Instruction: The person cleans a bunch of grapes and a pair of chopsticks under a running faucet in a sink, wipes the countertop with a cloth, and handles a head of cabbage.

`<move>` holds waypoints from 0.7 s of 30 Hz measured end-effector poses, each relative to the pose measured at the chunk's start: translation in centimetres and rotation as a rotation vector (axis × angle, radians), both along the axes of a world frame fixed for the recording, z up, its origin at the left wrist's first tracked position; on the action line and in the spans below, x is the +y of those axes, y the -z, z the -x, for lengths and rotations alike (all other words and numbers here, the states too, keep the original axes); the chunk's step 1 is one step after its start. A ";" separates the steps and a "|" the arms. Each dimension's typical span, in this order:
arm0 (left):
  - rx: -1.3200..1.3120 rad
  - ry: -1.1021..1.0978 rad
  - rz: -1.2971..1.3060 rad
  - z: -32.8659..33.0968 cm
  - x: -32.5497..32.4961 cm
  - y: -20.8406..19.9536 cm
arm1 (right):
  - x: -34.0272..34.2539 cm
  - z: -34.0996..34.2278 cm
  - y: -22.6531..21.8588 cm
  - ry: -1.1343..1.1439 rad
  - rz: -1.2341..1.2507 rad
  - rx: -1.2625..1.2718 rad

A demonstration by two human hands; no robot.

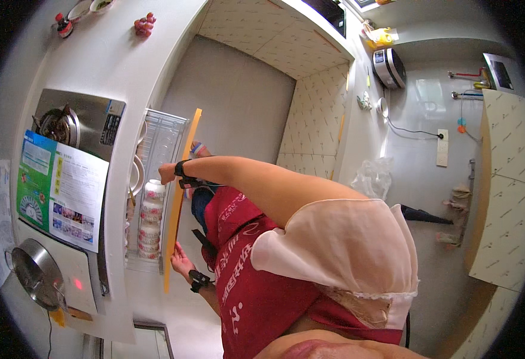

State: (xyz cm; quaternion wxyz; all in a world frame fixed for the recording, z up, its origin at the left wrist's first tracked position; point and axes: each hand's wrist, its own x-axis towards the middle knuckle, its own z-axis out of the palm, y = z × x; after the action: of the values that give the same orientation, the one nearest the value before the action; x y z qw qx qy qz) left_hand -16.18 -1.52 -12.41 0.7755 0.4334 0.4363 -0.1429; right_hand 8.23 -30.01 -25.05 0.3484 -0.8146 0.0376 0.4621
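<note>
A pulled-out drawer with a yellow-orange front panel [182, 200] has a metal wire rack [170, 128] inside. In it stands a row of stacked white bowls [150, 212] with a red floral pattern. Over the drawer, my right hand [167, 173] is closed beside the end bowl of the row. Its fingers point down and hide whatever they may grip. My left hand [182, 261] rests against the outer face of the drawer front near its lower end, fingers stretched out. Both wrists wear black straps. White plates or bowls [137, 173] show partly under the counter edge.
A steel pot [37, 272] stands on the counter by a cooktop [77, 119] covered partly by printed sheets [65, 185]. Red grapes [145, 25] and a dark bottle [63, 26] lie farther along. Behind are a rice cooker [389, 68], a plastic bag [373, 178] and patterned cabinets [504, 191].
</note>
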 end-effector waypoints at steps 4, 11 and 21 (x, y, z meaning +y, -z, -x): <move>0.020 -0.041 0.081 -1.3 3.2 3.2 | 0.5 -0.8 0.7 -0.046 0.068 -0.186; 0.051 -0.143 0.103 0.0 8.7 5.2 | 4.8 -1.3 0.6 -0.164 0.031 -0.181; 0.128 -0.197 0.179 -0.2 5.5 5.1 | -4.0 1.7 2.3 -0.462 -0.290 -1.132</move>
State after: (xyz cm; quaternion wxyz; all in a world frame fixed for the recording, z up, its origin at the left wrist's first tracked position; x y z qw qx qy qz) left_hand -15.94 3.96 -17.51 0.7921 0.3073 0.5107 -0.1317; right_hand 6.57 -34.03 -27.33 0.3125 -0.8647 -0.3927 0.0228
